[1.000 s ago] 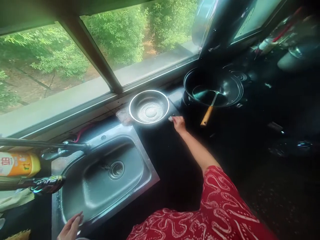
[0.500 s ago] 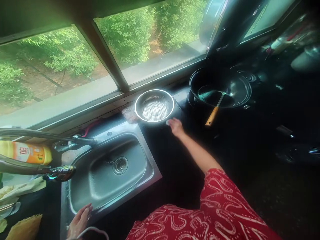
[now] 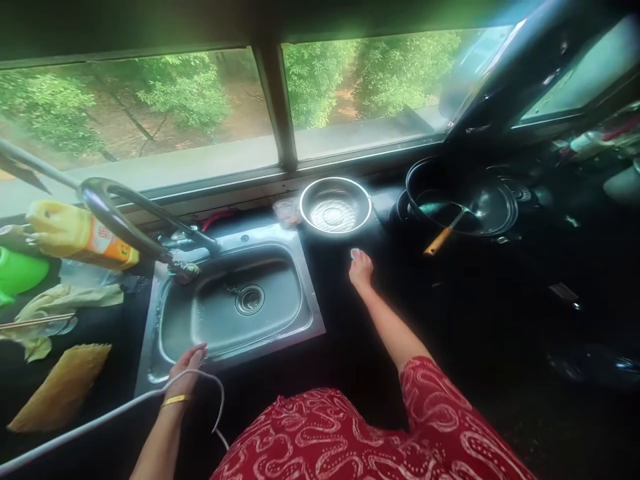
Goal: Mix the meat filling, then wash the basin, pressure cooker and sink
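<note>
My right hand (image 3: 361, 269) is closed over the dark counter, just in front of a round metal strainer (image 3: 335, 228). A small white thing (image 3: 355, 253) shows at its fingertips, too small to make out. My left hand (image 3: 189, 363) rests by the front left edge of the steel sink (image 3: 315, 325). Its fingers are stretched out, and nothing shows in them. A yellow bangle (image 3: 176, 400) is on that wrist, and a white cable (image 3: 125, 404) crosses in front of it. The sink's basin holds no dishes, and the faucet (image 3: 125, 220) arches over its left side.
A black wok (image 3: 417, 175) with a wooden-handled spatula (image 3: 440, 240) stands at the right. On the left are a yellow bottle (image 3: 75, 233), a green container (image 3: 23, 270), a pale cloth (image 3: 80, 297), chopsticks (image 3: 37, 321) and a tan sponge-like slab (image 3: 63, 390). Windows run along the back.
The view has turned left, bringing more of the left counter into sight. My right hand has drawn back a little from the strainer, still closed on the small white thing.
</note>
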Tool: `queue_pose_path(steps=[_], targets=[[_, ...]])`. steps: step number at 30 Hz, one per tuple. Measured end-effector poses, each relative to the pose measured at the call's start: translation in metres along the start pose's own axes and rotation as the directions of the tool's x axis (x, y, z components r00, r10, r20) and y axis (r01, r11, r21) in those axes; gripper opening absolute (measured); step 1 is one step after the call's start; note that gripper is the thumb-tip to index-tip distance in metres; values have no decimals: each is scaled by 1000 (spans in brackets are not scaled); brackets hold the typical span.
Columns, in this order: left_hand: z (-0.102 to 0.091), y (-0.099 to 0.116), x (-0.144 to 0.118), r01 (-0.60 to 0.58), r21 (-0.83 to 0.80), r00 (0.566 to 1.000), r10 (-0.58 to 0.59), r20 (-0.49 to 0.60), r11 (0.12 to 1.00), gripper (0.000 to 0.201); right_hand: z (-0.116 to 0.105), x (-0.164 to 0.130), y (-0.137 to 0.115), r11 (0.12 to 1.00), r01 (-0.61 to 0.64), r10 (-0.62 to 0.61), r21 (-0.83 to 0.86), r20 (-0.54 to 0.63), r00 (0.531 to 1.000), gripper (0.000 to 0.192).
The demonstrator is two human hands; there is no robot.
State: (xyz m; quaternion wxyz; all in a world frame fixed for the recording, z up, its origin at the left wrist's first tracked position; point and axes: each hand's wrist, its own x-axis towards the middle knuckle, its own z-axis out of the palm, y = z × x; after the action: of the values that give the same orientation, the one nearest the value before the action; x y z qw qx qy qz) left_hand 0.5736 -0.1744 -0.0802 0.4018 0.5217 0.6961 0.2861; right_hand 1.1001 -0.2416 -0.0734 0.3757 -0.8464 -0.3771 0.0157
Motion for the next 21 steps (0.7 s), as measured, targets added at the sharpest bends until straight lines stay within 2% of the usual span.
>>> queue_pose_path(steps=[2, 4, 6, 9, 11, 13, 15, 18, 20, 21], targets=[[-2, -9, -10, 53, -51, 999, -52, 15, 997, 41, 29, 24, -23, 990, 141, -137, -20, 138, 981, 36], [-8, -19, -21, 81, -82, 997, -82, -5, 993, 40, 60, 38, -54, 948, 313, -314, 52, 276, 908, 34], [-15, -27, -32, 89, -86, 995, -92, -29, 992, 42, 87, 54, -84, 899, 423, -434, 111, 341, 834, 37], [-25, -34, -46, 84, -44, 996, -85, -25, 996, 45, 113, 82, -113, 879, 468, -462, 92, 408, 787, 42], [-29, -36, -53, 75, -6, 997, -75, -6, 997, 43, 120, 89, -115, 885, 464, -428, 41, 464, 776, 48], [-29, -36, -58, 70, 9, 998, -70, 5, 998, 39, 115, 79, -104, 871, 491, -426, 16, 523, 738, 51], [-27, -36, -62, 77, -5, 997, -77, 0, 997, 38, 95, 50, -83, 835, 549, -464, 34, 580, 669, 52], [-27, -38, -66, 84, -17, 996, -84, 6, 996, 37, 42, -20, -41, 776, 625, -525, 83, 634, 568, 50], [-30, -45, -67, 57, -4, 998, -57, 30, 998, 37, 1, -77, -15, 758, 644, -540, 103, 651, 533, 47], [-34, -50, -67, 34, 1, 999, -34, 42, 999, 37, -18, -107, -5, 760, 642, -537, 104, 657, 529, 46]])
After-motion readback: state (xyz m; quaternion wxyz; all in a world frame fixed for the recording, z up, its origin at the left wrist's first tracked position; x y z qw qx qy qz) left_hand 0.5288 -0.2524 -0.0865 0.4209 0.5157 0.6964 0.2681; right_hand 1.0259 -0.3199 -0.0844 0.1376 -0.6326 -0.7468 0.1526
